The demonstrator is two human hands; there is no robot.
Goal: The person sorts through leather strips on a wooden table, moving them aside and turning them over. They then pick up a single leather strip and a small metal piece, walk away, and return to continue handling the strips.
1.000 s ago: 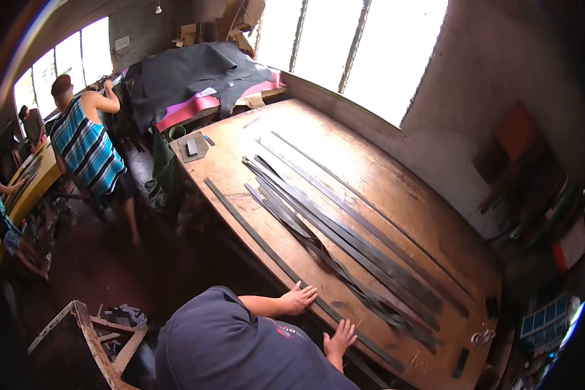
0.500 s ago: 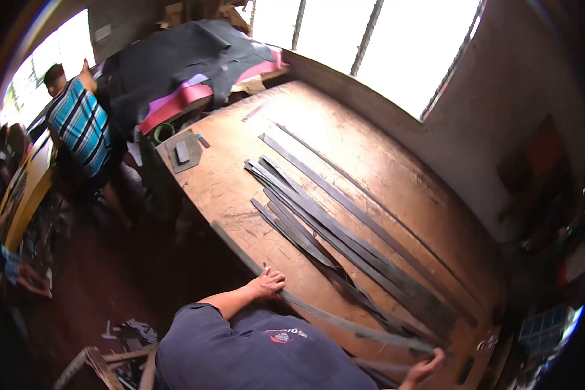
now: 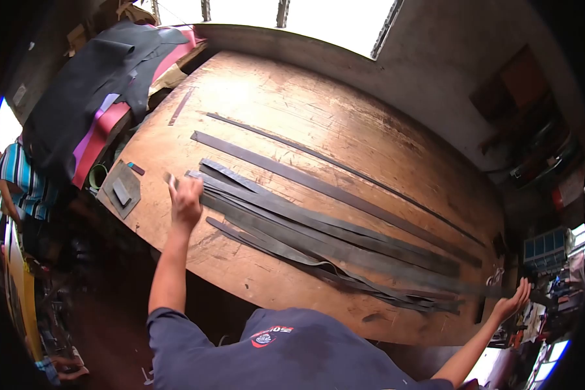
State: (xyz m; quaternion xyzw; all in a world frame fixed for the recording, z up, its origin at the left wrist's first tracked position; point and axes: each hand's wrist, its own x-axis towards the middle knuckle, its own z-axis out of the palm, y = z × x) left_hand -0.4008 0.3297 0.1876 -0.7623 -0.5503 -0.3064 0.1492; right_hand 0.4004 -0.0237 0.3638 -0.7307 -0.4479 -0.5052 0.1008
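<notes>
- While my left hand (image 3: 187, 198) is closed around one end of a dark strip (image 3: 435, 278), with a short tip poking out past the fingers, the rest runs across toward my right hand (image 3: 515, 299).
- My right hand is raised beside the desk's (image 3: 273, 97) far end, fingers straight and slightly parted; I can't tell whether it grips the strip or only touches it.
- Between my hands, the strip passes over or along a loose bundle (image 3: 396, 248) of similar ones, laid lengthwise, some curled and crossing. By my reading, the bundled ones are already placed, while the held one is not yet released.
- Beyond the bundle from my hands, a brown strip (image 3: 292, 173) and a thinner one (image 3: 370, 181) lie apart from it. Nearer my left hand is a grey board (image 3: 130, 175) with a small block (image 3: 121, 193) on it.
- Overlap hides how many strips there are. Motion blurs the held one, and its end by my right hand is hard to make out. A person in a striped top (image 3: 19, 175) is partly cut off at the frame's edge.
</notes>
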